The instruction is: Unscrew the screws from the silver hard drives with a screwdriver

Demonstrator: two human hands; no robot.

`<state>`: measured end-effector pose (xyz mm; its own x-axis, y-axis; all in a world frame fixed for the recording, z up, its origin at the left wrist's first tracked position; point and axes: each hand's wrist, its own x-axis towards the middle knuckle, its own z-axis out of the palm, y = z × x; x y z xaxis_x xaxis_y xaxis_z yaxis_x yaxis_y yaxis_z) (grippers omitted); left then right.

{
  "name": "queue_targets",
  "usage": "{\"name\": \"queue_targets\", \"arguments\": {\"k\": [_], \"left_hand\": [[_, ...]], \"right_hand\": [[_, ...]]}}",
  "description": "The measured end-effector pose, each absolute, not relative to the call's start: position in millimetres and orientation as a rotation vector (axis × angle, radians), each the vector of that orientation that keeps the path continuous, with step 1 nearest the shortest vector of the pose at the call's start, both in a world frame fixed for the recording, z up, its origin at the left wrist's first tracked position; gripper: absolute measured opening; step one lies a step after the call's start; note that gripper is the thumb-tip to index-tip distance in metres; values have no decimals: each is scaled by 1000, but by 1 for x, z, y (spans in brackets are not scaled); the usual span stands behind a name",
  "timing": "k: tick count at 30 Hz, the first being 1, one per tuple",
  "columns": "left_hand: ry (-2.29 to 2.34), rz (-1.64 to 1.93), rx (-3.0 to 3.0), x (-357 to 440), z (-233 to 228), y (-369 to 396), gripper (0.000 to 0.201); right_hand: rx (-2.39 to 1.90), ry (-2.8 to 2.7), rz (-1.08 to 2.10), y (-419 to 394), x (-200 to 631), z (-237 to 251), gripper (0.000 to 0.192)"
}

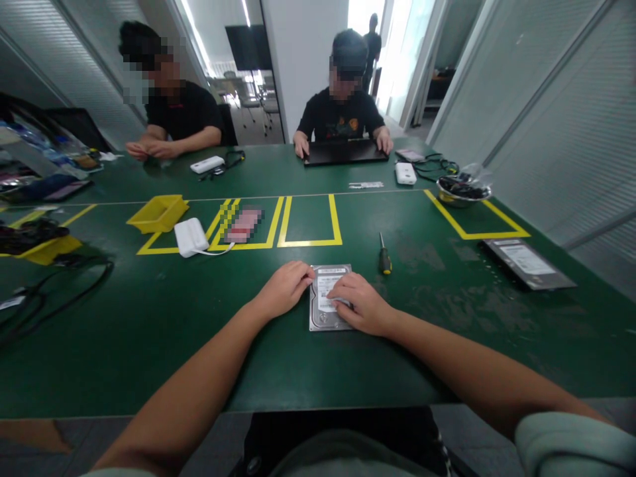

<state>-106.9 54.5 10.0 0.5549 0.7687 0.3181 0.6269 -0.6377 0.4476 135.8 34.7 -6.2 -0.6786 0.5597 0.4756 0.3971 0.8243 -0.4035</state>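
A silver hard drive [320, 319] with a white label lies flat on the green table in front of me. At its upper left corner, my left hand [285, 288] is closed, the bent fingertips against the drive's edge. Across the right side of the drive lies my right hand [362, 303], its fingers bent together over the label and the palm by the right edge. Both hands cover parts of the drive, and what is under the right fingertips is hidden. A screwdriver [384, 260] with a dark and yellow handle rests to the right, beyond my right hand.
Another drive-like metal unit [527, 264] lies at right, near a metal bowl [464, 193] of dark parts. A white power bank [191, 237] is cabled to a phone [243, 225]. A yellow bin [159, 213] stands left. Two people sit opposite, one holding a black panel [346, 152].
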Motion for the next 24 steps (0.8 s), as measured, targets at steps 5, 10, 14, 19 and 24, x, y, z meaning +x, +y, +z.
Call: {"name": "queue_targets", "arguments": {"k": [5, 10, 14, 19, 24], "left_hand": [[1142, 659, 2538, -106, 18, 51, 14], [1124, 534, 2577, -102, 30, 42, 12], [1140, 470, 2599, -103, 36, 36, 12], [1148, 431, 2602, -111, 34, 36, 12], [1105, 406, 2592, -112, 28, 36, 13]], "right_hand": [[-705, -2412, 351, 33, 136, -5, 18], [-706, -2409, 344, 32, 137, -4, 18], [-715, -2415, 346, 31, 137, -4, 18], [-719, -2423, 350, 31, 138, -3, 18], [-718, -2428, 352, 33, 138, -3, 18]]}}
